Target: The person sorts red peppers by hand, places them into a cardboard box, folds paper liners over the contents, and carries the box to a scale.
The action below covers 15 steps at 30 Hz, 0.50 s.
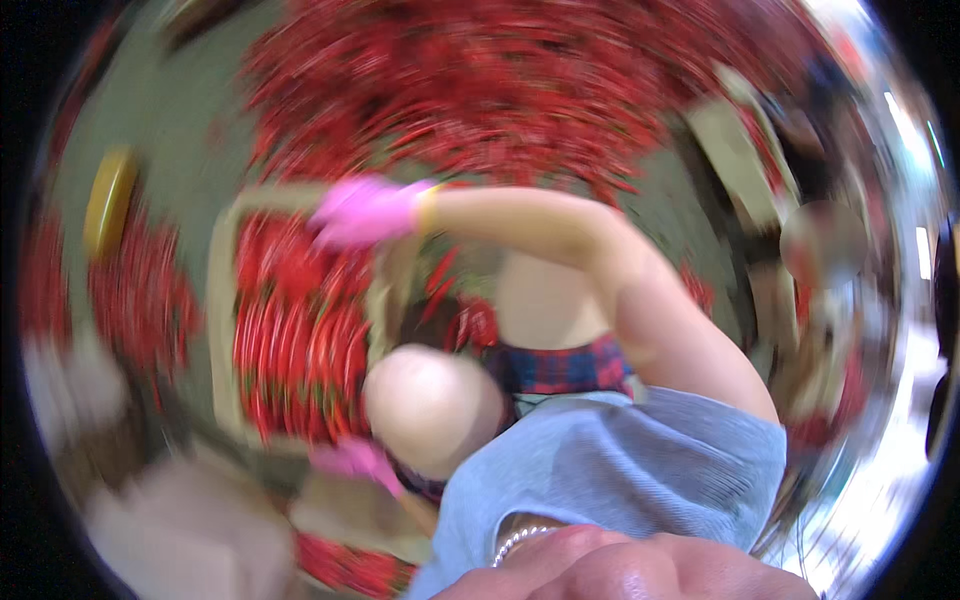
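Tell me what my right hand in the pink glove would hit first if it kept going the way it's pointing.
Your right hand points left over the rim of the box of red chillies. Going on, it would probably meet the box's far corner or the chillies inside first; blur hides the depth.

We note glossy red chillies [300, 340] filling a matt pale cardboard-like tray [222, 300]; above the tray, the right hand [365, 212] wears a smooth pink rubber-like glove.
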Tool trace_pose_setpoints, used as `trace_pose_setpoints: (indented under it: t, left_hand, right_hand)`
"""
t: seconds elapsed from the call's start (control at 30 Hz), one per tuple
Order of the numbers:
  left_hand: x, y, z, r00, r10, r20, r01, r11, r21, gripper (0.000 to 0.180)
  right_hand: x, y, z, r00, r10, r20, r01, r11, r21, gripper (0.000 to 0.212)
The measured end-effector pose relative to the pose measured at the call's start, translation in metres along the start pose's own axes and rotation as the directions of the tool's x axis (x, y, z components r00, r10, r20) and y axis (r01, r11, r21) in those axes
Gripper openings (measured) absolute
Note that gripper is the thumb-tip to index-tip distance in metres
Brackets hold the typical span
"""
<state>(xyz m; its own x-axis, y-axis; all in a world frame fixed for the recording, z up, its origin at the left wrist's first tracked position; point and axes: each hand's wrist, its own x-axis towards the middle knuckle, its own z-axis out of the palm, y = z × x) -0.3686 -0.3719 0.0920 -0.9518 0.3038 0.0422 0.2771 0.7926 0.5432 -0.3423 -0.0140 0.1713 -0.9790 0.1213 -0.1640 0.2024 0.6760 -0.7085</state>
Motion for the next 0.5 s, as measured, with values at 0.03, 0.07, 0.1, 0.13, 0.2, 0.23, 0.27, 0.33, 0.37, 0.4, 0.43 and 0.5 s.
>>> trace_pose_setpoints:
  t: [0.03, 0.07, 0.1, 0.13, 0.2, 0.23, 0.27, 0.33, 0.37, 0.4, 0.43, 0.5]
  left_hand:
    - [0.009, 0.003, -0.006, 1.0, 0.022, -0.004, -0.022, 0.999, 0.048, 0.06]
    - [0.011, 0.022, 0.008, 0.995, 0.084, 0.058, -0.087, 0.995, 0.048, 0.059]
    - [0.015, 0.034, 0.014, 0.988, 0.125, 0.087, -0.129, 0.99, 0.05, 0.059]
    - [0.011, 0.044, 0.025, 0.976, 0.167, 0.142, -0.176, 0.983, 0.051, 0.059]
    - [0.006, 0.049, 0.041, 0.946, 0.2, 0.255, -0.213, 0.977, 0.024, 0.058]
    - [0.009, 0.046, 0.033, 0.95, 0.186, 0.251, -0.198, 0.98, 0.024, 0.058]
    - [0.015, 0.046, 0.03, 0.951, 0.177, 0.255, -0.188, 0.982, 0.02, 0.058]
    - [0.024, 0.034, 0.033, 0.938, 0.131, 0.32, -0.132, 0.991, -0.019, 0.057]
    - [0.027, 0.033, 0.029, 0.941, 0.107, 0.321, -0.095, 0.994, -0.054, 0.057]
    - [0.03, 0.03, 0.027, 0.936, 0.08, 0.342, -0.054, 0.995, -0.084, 0.057]
    - [0.029, 0.029, 0.027, 0.93, 0.046, 0.365, -0.001, 0.993, -0.121, 0.057]
    - [0.031, 0.02, 0.02, 0.914, -0.057, 0.402, 0.154, 0.965, -0.212, 0.057]
  right_hand:
    - [0.012, -0.029, 0.01, 0.997, -0.08, 0.015, 0.08, 0.997, -0.004, 0.045]
    - [0.014, -0.008, 0.024, 0.967, -0.214, -0.135, 0.208, 0.976, -0.059, 0.045]
    - [0.016, -0.006, 0.015, 0.972, -0.185, -0.142, 0.176, 0.982, -0.075, 0.048]
    - [0.003, -0.005, 0.019, 0.99, -0.08, -0.116, 0.076, 0.996, -0.037, 0.05]
    - [-0.014, 0.015, 0.027, 0.992, 0.041, -0.118, -0.038, 0.999, 0.022, 0.056]
    - [-0.01, 0.015, 0.028, 0.988, -0.009, -0.154, 0.012, 1.0, 0.023, 0.06]
    - [-0.005, 0.009, 0.025, 0.993, 0.019, -0.114, -0.012, 0.998, 0.066, 0.06]
    - [-0.005, 0.008, 0.027, 0.998, 0.038, -0.054, -0.031, 0.993, 0.11, 0.06]
    - [-0.004, 0.0, 0.019, 0.999, 0.039, -0.01, -0.037, 0.994, 0.106, 0.06]
    - [-0.001, 0.001, 0.022, 0.999, 0.035, -0.035, -0.032, 0.995, 0.09, 0.059]
    - [0.004, 0.007, 0.027, 0.998, 0.027, -0.052, -0.024, 0.997, 0.072, 0.058]
    - [0.005, 0.014, 0.027, 0.996, 0.054, -0.075, -0.048, 0.995, 0.083, 0.058]
